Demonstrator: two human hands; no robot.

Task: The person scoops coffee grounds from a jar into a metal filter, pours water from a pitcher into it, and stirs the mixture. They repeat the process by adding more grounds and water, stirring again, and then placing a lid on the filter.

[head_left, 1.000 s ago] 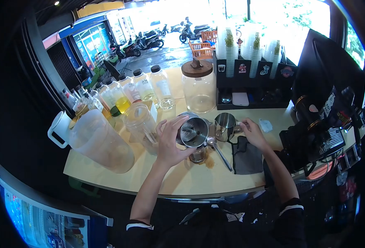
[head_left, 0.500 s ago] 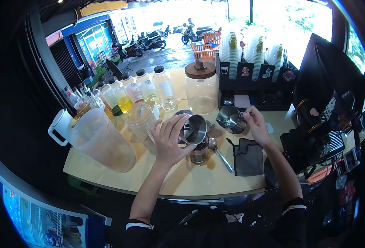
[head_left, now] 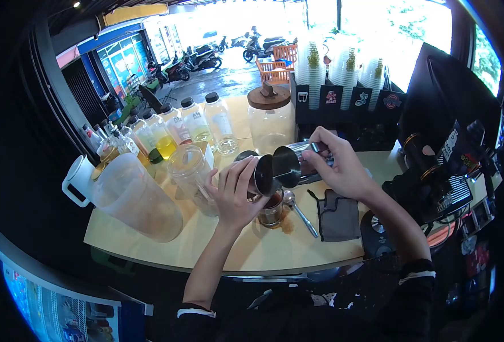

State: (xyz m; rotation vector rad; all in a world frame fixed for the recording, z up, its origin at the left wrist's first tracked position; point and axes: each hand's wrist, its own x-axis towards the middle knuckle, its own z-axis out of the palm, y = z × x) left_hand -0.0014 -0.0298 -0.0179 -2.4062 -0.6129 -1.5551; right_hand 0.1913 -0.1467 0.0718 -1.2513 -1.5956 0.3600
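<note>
My left hand (head_left: 235,194) is wrapped round a metal cup (head_left: 263,175), tilted with its mouth to the right. The handle of a steel pitcher (head_left: 304,162) is in my right hand (head_left: 340,168). That pitcher is tipped to the left, its mouth close against the cup's; whether liquid flows between them I cannot make out. Just below them a glass (head_left: 271,212) with dark liquid stands on the counter, partly hidden by the cup and my left hand. Beside the glass lie a metal spoon (head_left: 303,215) and a brown spill (head_left: 287,223).
A dark cloth (head_left: 338,218) lies right of the spoon. On the left are a clear jar (head_left: 188,171), a large cloudy pitcher (head_left: 141,196) and several bottles (head_left: 195,122). A wooden-lidded jar (head_left: 270,122) and stacked cups (head_left: 310,74) stand behind. Black equipment (head_left: 434,159) is at the right.
My right hand has lifted the steel pitcher and tipped it left, bringing its mouth to the metal cup. The cup stays in my left hand, turned slightly. The view has shifted a little.
</note>
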